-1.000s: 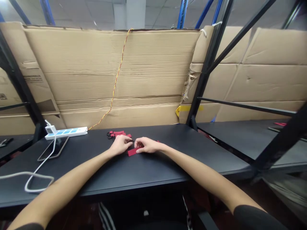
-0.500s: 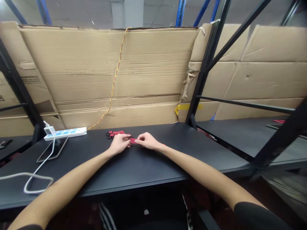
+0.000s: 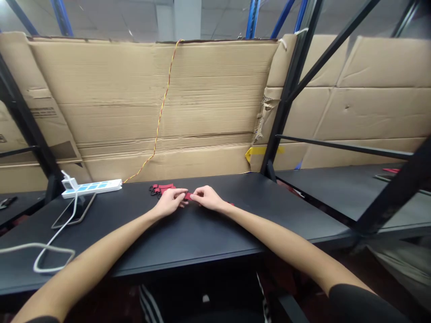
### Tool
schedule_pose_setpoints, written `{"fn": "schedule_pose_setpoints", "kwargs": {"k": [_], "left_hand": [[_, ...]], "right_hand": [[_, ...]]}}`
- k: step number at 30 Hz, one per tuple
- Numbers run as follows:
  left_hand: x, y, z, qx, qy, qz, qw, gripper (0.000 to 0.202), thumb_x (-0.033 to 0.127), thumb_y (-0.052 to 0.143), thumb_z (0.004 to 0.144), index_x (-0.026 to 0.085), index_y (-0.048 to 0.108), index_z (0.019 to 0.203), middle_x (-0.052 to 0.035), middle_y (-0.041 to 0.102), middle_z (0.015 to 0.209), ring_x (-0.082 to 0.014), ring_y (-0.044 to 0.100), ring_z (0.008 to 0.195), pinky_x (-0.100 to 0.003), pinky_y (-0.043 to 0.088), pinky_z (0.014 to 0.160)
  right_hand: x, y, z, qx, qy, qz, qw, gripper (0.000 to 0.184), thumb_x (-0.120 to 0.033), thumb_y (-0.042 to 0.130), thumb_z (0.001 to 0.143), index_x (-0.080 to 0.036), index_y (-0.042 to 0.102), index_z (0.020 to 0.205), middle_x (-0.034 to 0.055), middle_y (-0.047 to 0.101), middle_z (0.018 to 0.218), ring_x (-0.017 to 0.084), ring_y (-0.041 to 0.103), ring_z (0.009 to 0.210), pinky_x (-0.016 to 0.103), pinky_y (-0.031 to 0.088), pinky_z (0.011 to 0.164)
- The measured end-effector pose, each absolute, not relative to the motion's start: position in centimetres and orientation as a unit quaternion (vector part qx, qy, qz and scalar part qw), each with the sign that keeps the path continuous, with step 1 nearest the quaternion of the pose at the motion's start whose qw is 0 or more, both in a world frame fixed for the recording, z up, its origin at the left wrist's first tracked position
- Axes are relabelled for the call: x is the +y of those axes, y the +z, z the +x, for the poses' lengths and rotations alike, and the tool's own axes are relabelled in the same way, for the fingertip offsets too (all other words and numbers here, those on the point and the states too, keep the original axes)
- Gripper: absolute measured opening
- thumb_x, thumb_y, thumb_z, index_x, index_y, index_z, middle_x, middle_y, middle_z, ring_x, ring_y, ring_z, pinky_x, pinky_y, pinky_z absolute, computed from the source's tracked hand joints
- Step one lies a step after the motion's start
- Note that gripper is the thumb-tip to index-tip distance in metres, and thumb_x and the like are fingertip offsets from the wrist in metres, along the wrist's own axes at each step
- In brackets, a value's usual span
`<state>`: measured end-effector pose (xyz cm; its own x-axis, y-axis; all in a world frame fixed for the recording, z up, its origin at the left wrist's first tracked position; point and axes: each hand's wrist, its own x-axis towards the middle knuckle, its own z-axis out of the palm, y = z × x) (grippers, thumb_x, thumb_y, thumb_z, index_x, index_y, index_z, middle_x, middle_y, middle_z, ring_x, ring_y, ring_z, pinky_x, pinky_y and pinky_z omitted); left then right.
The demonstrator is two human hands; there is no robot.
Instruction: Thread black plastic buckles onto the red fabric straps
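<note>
Between my two hands, just above the black tabletop, is a short red fabric strap [image 3: 188, 196]. My right hand [image 3: 206, 198] pinches its right end between thumb and fingers. My left hand [image 3: 171, 201] is closed at the strap's left end, the fingertips pressed together there. Behind my left hand lies a small pile of red straps with black clips [image 3: 161, 188], partly covered by that hand. A bit of red shows past my right wrist, mostly hidden by it.
At the left stand a white power strip [image 3: 97, 186] with a plugged-in charger and a phone-like device [image 3: 76, 211]. A white cable [image 3: 55, 244] loops across the left side. Cardboard [image 3: 168, 107] walls the back, and a black metal post [image 3: 283, 103] rises at right.
My left hand has shifted slightly right, toward my right hand, and its fingers reach further over the strap. My right hand keeps its pinch almost in place.
</note>
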<state>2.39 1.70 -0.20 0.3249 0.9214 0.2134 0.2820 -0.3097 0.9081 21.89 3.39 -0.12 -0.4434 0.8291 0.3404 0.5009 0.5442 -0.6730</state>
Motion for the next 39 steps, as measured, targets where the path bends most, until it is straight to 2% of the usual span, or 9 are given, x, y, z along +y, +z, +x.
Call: {"fn": "schedule_pose_setpoints", "kwargs": {"k": [3,6,12,16,19,24,29,34,39], "left_hand": [[1.6,0.0,2.5,0.425,0.402,0.676,0.448,0.044,0.032,0.071,0.073,0.009,0.062,0.110,-0.0105,0.073,0.082,-0.0225,0.071,0.079,-0.037,0.058,0.072],[1.5,0.1,2.5,0.425,0.406,0.677,0.443,0.037,0.035,0.077,0.066,0.011,0.065,0.091,-0.0078,0.071,0.076,-0.0197,0.069,0.072,-0.033,0.058,0.067],[1.4,0.6,2.4,0.503,0.448,0.633,0.382,0.025,0.033,0.070,0.071,0.014,0.056,0.067,-0.0041,0.065,0.061,-0.0146,0.065,0.057,-0.021,0.049,0.047],[1.5,1.1,2.4,0.520,0.520,0.581,0.348,0.026,0.029,0.062,0.073,0.016,0.044,0.061,-0.0079,0.070,0.078,-0.0102,0.060,0.044,-0.016,0.034,0.032],[1.3,1.4,2.5,0.502,0.546,0.563,0.364,0.027,0.029,0.062,0.073,0.017,0.041,0.062,-0.0094,0.071,0.084,-0.0103,0.060,0.045,-0.017,0.038,0.033],[1.0,1.4,2.7,0.455,0.501,0.641,0.363,0.031,0.042,0.067,0.072,0.012,0.061,0.073,-0.0084,0.070,0.076,-0.0169,0.065,0.066,-0.027,0.055,0.056],[0.6,1.3,2.7,0.433,0.449,0.701,0.346,0.042,0.038,0.072,0.067,0.011,0.066,0.099,-0.0072,0.072,0.079,-0.0188,0.066,0.074,-0.031,0.052,0.070],[0.1,1.4,3.0,0.457,0.403,0.726,0.318,0.028,0.038,0.066,0.072,0.011,0.072,0.078,-0.0050,0.070,0.072,-0.0159,0.060,0.064,-0.026,0.046,0.062],[-0.1,1.5,3.1,0.464,0.362,0.749,0.304,0.032,0.039,0.059,0.075,0.012,0.070,0.064,0.0002,0.058,0.054,-0.0107,0.047,0.050,-0.023,0.033,0.050]], "right_hand": [[3.4,-0.2,21.9,-0.821,0.234,-0.402,0.332,0.033,-0.041,0.054,0.083,-0.014,0.065,0.068,0.0008,0.059,0.056,0.012,0.049,0.053,0.023,0.036,0.053],[3.1,-0.1,21.8,-0.842,0.232,-0.376,0.310,0.033,-0.041,0.053,0.085,-0.015,0.064,0.069,0.0008,0.060,0.059,0.012,0.050,0.055,0.023,0.036,0.053],[3.6,1.1,23.2,-0.878,0.205,-0.360,0.241,0.034,-0.048,0.056,0.083,-0.016,0.068,0.083,0.0030,0.065,0.074,0.013,0.055,0.064,0.024,0.040,0.059],[5.6,1.5,26.1,-0.891,0.192,-0.382,0.154,0.043,-0.051,0.074,0.064,-0.016,0.068,0.089,0.0034,0.064,0.079,0.015,0.055,0.067,0.024,0.041,0.058],[6.8,1.4,27.5,-0.888,0.216,-0.389,0.120,0.042,-0.045,0.077,0.061,-0.016,0.067,0.090,0.0021,0.062,0.076,0.014,0.054,0.067,0.024,0.042,0.059],[6.7,1.0,26.8,-0.892,0.239,-0.338,0.181,0.041,-0.042,0.073,0.067,-0.015,0.066,0.097,0.0002,0.060,0.074,0.013,0.051,0.066,0.024,0.041,0.061],[5.3,1.0,25.1,-0.871,0.260,-0.301,0.289,0.041,-0.037,0.074,0.066,-0.016,0.066,0.101,0.0028,0.062,0.086,0.014,0.054,0.074,0.025,0.043,0.066],[3.9,1.2,23.9,-0.868,0.252,-0.289,0.315,0.034,-0.029,0.070,0.070,-0.015,0.067,0.101,0.0015,0.063,0.082,0.014,0.054,0.073,0.025,0.042,0.067],[3.4,0.7,23.0,-0.879,0.199,-0.270,0.338,0.031,-0.024,0.071,0.069,-0.015,0.069,0.098,0.0003,0.061,0.077,0.013,0.053,0.070,0.024,0.041,0.065]]}}
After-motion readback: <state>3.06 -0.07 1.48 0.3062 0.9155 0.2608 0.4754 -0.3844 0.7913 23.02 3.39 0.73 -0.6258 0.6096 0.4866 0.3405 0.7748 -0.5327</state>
